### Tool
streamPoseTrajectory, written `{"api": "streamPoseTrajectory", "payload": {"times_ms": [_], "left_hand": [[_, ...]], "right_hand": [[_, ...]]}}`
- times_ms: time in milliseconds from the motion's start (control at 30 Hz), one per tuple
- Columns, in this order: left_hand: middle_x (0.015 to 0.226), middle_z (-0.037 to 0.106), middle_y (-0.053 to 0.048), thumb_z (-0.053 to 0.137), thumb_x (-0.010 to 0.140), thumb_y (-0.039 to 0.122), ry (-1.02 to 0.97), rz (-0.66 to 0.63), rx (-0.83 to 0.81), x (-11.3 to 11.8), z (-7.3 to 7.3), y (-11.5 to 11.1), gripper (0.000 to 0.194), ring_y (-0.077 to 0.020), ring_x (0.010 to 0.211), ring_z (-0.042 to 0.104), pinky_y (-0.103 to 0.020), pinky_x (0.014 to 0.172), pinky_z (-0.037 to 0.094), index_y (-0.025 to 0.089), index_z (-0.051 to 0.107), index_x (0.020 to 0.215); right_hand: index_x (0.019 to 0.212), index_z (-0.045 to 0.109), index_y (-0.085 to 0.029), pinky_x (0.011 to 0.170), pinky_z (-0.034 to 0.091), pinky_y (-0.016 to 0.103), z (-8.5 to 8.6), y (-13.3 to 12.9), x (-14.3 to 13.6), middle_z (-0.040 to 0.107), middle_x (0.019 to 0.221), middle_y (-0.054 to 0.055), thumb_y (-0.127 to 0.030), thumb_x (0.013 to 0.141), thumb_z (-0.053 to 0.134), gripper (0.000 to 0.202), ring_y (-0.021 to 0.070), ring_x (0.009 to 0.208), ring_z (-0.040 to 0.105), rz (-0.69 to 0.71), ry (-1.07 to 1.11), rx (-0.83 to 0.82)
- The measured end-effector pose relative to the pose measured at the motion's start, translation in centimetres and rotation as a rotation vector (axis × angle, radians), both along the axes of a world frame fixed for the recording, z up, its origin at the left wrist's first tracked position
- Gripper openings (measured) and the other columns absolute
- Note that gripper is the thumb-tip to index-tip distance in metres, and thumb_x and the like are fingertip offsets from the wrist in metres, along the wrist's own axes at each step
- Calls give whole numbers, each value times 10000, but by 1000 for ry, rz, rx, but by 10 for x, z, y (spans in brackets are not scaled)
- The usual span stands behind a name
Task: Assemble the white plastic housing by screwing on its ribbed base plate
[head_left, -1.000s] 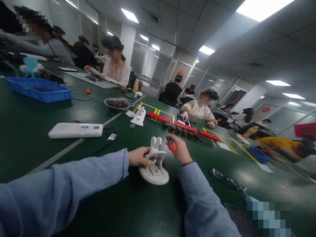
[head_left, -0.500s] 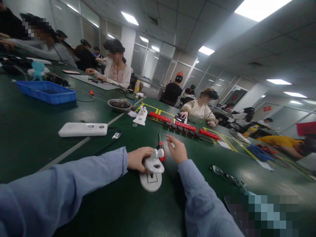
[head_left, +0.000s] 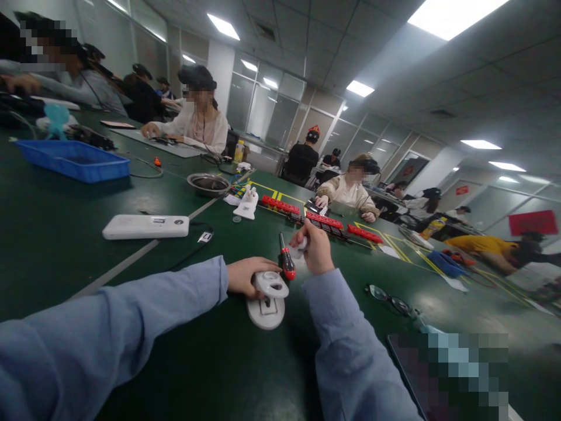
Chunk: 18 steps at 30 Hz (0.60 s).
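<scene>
A white plastic stand (head_left: 266, 316) with a round base and an oval upper part with openings is on the green table. My left hand (head_left: 249, 276) is closed round the left side of its upper part. Above and to the right of the stand, my right hand (head_left: 316, 248) pinches a small white piece (head_left: 299, 248), partly hidden by the fingers. Between my hands a screwdriver (head_left: 287, 263) with a red and black handle lies on the table, its shaft pointing away from me.
A white power bank (head_left: 146, 227) and a blue tray (head_left: 74, 161) are at left. Beyond my hands are a metal bowl (head_left: 208, 183), another white part (head_left: 246, 204) and red strips (head_left: 323, 220). Glasses (head_left: 389, 298) and a dark tablet (head_left: 405, 374) lie at right. People sit across the table.
The small white piece has come off the top of the stand and is now in my right hand, which was open and empty before. My left hand has stayed on the stand.
</scene>
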State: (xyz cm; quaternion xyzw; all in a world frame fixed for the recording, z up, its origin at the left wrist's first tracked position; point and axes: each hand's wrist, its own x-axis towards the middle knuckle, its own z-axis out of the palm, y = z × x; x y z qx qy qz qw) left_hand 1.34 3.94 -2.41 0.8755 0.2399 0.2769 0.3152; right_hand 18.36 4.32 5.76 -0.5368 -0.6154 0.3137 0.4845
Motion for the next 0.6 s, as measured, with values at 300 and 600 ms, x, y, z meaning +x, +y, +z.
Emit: {"api": "streamPoseTrajectory", "payload": {"times_ms": [300, 600], "left_hand": [[1241, 430, -123, 700, 449, 426, 145, 238, -38, 0, 0, -11, 991, -278, 1128, 382, -379, 961, 252, 145, 266, 1295], [1146, 502, -88, 732, 413, 327, 54, 312, -119, -8, 12, -7, 1043, -226, 1023, 479, -341, 926, 310, 145, 218, 1302]], "right_hand": [[317, 366, -182, 813, 288, 480, -56, 17, 39, 586, 616, 142, -221, 539, 612, 334, 343, 900, 512, -380, -339, -239], [717, 542, -179, 739, 414, 288, -36, 6, 26, 601, 829, 64, -441, 779, 323, 347, 166, 825, 555, -181, 105, -161]]}}
